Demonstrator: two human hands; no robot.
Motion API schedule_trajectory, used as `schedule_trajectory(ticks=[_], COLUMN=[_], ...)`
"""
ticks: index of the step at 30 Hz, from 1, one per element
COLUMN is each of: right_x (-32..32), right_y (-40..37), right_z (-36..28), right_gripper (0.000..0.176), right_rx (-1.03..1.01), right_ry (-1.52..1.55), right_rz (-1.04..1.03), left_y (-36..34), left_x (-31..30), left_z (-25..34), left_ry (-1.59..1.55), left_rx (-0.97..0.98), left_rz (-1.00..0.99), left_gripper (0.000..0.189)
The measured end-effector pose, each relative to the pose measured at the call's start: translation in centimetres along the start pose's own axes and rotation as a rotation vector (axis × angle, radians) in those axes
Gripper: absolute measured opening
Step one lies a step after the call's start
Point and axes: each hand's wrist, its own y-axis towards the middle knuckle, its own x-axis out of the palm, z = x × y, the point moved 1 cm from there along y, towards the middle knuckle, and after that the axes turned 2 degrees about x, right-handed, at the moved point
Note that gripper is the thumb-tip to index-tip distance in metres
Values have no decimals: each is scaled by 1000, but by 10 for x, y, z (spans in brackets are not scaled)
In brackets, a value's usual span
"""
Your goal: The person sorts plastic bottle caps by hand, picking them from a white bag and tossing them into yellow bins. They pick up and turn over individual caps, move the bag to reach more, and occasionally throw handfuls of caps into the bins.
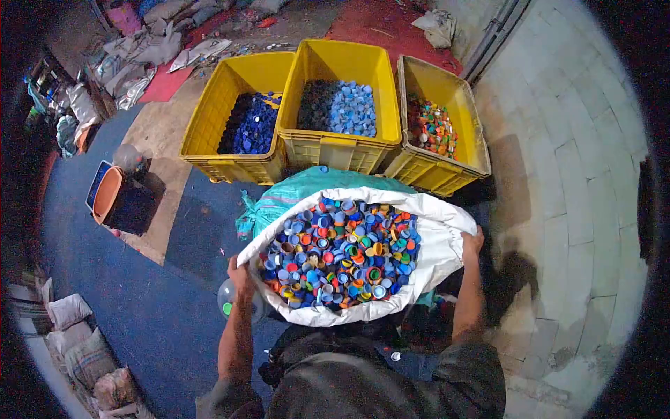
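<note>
A white sack (443, 237) with its rim rolled back stands wide open in front of me. Mixed plastic bottle caps (335, 255) fill it, mostly blue, with red, orange, green and yellow among them. At the sack's left edge, my left hand (241, 276) is closed on the rim. My right hand (472, 242) grips the rim on the opposite side, its fingers partly hidden by the fabric. Directly behind lies a teal sack (307, 183), pressed against the white one. A clear round container (252, 307) is partly visible beneath my left forearm.
Three yellow crates stand behind the sacks: the left crate (199, 115) holds dark blue caps, the middle crate (386, 77) light blue ones, the right crate (474, 143) orange and mixed ones. An orange basin (107, 193) sits at left. A block wall (572, 174) bounds the right side.
</note>
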Motion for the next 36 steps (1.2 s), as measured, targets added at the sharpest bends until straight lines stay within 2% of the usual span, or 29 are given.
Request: schedule_trajectory(ticks=[1, 3, 4, 5, 7, 8, 10, 11, 13, 14, 15, 16, 17, 19, 20, 23, 24, 25, 26, 27, 28, 29, 31, 33, 36], right_x=[-2, -18, -23, -21, -14, -17, -23, -25, -23, -19, -13, -11, -9, -25, -27, -23, -19, -12, -18, -29, -42, -54, -61, -71, -78], right_y=[5, -13, -3, 3, 5, -1, -13, -23, -23, -11, 3, 9, 15, -24, -32, -29, -12, 17, 16, 14, 18, 25, 48, 54, 44], right_z=[6, -15, -3, 11, 28, 28, 15, 12, 6, 20, 41, 50, 59, -10, -29, -45, -37, -11, -20, -35, -40, -41, -28, -18, -14], right_gripper=[74, 75, 77, 77, 77, 75, 73, 72, 63, 61, 59, 58, 57, 58, 54, 48, 41, 33, 29, 27, 25, 25, 22, 23, 23], right_rx=[-2, 68, 19, 38, 80, 143, 133, 137, 255, 299, 343, 291, 238, 448, 453, 236, 180, 65, 3, -64, -149, -232, -293, -141, -86], right_ry=[161, 298, 408, 376, 305, 379, 569, 661, 697, 767, 838, 759, 680, 749, 810, 353, 417, 375, 398, 422, 343, 264, 422, 615, 767], right_rz=[65, 135, 41, 147, 360, 272, -43, -201, -390, -508, -630, -655, -676, -789, -833, -799, -840, -727, -655, -580, -470, -358, -263, -278, -262], left_y=[-1, 26, 31, 35, 44, 70, 46, 45, 42, 36, 38, 37, 33, 11, 3, 11, 36, 35, 42, 54, 61, 81, 93, 80, 100], left_x=[6, 0, 4, 9, 18, 12, 33, 37, 46, 51, 54, 59, 58, 58, 54, 48, 37, 37, 34, 29, 23, 13, 3, -7, -26], left_z=[24, 21, 42, 62, 105, 90, 144, 148, 156, 153, 141, 136, 130, 131, 128, 108, 79, 91, 102, 104, 109, 96, 103, 119, 111], left_ry=[-117, -87, -36, -138, 54, 109, 283, 345, 444, 291, 9, -264, -239, -188, -113, 56, 290, 282, 280, 464, 452, 392, 408, 269, 291], left_rx=[-11, 30, 42, -46, -134, -239, -305, -232, -55, -78, -297, -518, -503, -475, -358, -293, -163, -52, -29, 80, 176, 171, 249, 178, 173], left_rz=[15, -46, -17, -44, -167, -352, -532, -657, -885, -864, -858, -807, -792, -756, -814, -815, -834, -753, -718, -621, -531, -442, -220, -150, -64], left_gripper=[15, 16, 17, 16, 20, 29, 31, 34, 41, 45, 51, 58, 61, 65, 67, 65, 62, 54, 47, 41, 38, 35, 27, 24, 25])
